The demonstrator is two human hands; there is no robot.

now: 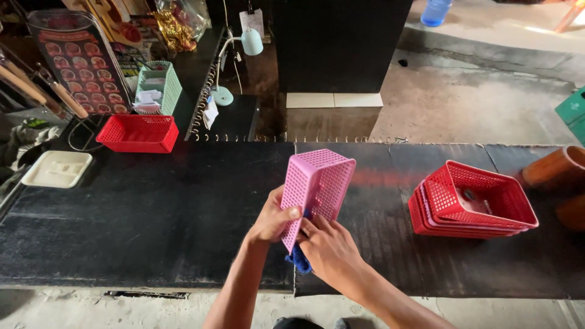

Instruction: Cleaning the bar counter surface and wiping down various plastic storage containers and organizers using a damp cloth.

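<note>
Wiping seems in progress: left hand [273, 220] grips the pink basket [317, 186] tilted above the counter, right hand [329, 248] closed on a blue cloth [299, 259] beneath it. Next, cloth should probably reach the mesh inside.

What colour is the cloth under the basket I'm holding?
Blue. The cloth shows below the pink basket, by the right hand, in the head view.
</note>
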